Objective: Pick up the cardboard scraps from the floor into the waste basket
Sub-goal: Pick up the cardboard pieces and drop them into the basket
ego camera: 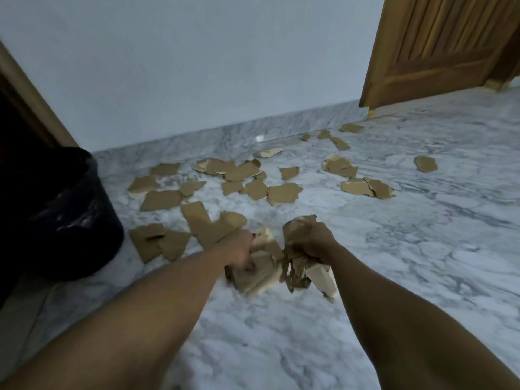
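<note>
Both hands closed: left hand and right hand each grip bunched scraps; fingertips hidden. Loose scraps lie on floor toward 12 o'clock. Basket at 9 o'clock, left side lost in shadow.

Stretched forward and down, left hand and right hand each clench cardboard scraps.
</note>
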### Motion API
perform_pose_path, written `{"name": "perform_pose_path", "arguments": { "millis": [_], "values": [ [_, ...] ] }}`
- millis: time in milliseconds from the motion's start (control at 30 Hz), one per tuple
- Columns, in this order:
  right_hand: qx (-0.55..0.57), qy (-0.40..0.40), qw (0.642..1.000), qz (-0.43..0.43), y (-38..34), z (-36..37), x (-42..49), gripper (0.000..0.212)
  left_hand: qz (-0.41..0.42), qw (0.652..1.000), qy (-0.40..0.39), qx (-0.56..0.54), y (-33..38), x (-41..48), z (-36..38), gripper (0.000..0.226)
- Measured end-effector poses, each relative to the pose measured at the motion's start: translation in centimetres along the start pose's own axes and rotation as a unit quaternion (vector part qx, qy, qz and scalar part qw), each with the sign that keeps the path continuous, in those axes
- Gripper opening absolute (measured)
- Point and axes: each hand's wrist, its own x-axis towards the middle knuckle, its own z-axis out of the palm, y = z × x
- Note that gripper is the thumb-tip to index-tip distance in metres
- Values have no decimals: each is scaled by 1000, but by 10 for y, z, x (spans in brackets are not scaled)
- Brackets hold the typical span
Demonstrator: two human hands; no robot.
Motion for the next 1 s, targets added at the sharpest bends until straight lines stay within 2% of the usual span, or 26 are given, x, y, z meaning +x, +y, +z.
{"name": "perform_pose_path", "arguments": {
  "millis": [67, 133, 200, 233, 367, 433, 567, 667, 733, 800, 867, 1000],
  "values": [
    [70, 7, 997, -39, -52, -3, -2, 47, -19, 999, 30, 16, -18, -18, -63, 69],
    [154, -12, 984, -91, -113, -8, -4, 32, -37, 995, 81, 37, -41, -36, -130, 76],
    [213, -33, 966, -141, -176, -12, -8, 15, -56, 988, 141, 31, -71, -60, -188, 71],
    [221, -34, 961, -164, -206, -11, -10, 18, -66, 984, 166, 13, -88, -73, -212, 65],
    [204, -82, 943, -248, -293, 15, -29, 49, -115, 955, 253, -103, -158, -120, -273, 46],
    [231, -123, 929, -263, -318, 38, -39, 49, -142, 926, 294, -187, -192, -131, -276, 43],
    [206, -143, 917, -310, -351, 75, -65, 27, -222, 850, 345, -330, -243, -132, -251, 27],
    [206, -173, 910, -315, -380, 103, -72, 29, -248, 807, 374, -383, -280, -132, -249, 50],
    [207, -136, 930, -271, -407, 132, -71, 33, -265, 773, 398, -418, -307, -128, -251, 62],
    [170, -80, 946, -263, -438, 166, -67, 41, -289, 745, 412, -437, -334, -124, -247, 65],
    [134, -64, 949, -279, -472, 202, -70, 42, -307, 743, 415, -426, -361, -121, -239, 66],
    [132, -52, 959, -244, -520, 258, -77, 30, -349, 762, 382, -389, -409, -125, -222, 73]
  ]
}}
